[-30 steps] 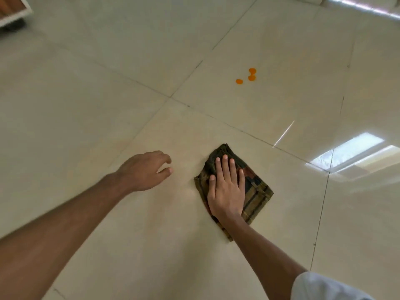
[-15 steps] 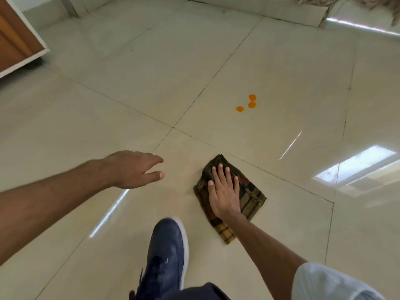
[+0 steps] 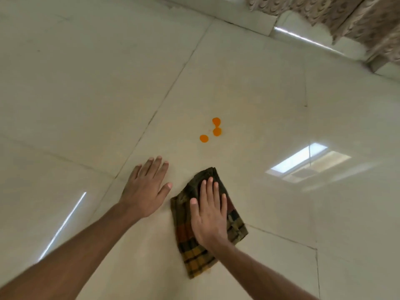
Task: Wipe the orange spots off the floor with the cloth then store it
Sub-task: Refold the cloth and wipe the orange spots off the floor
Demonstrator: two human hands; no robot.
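Three small orange spots (image 3: 216,132) lie close together on the cream tiled floor (image 3: 86,83). A folded dark plaid cloth (image 3: 190,252) with brown and yellow checks lies flat on the floor, a short way nearer to me than the spots. My right hand (image 3: 208,215) presses palm-down on the cloth with straight fingers, covering its middle. My left hand (image 3: 145,187) rests flat on the bare tile just left of the cloth, fingers spread, holding nothing.
A pale skirting (image 3: 238,16) runs along the far wall, and a patterned curtain (image 3: 346,16) hangs at the top right. A bright window reflection (image 3: 303,163) shines on the tile to the right of the cloth.
The view has come closer to the spots. My left hand has moved right and settled flat beside the cloth. The cloth under my right hand has slid toward the spots. The dark shoe is out of sight.
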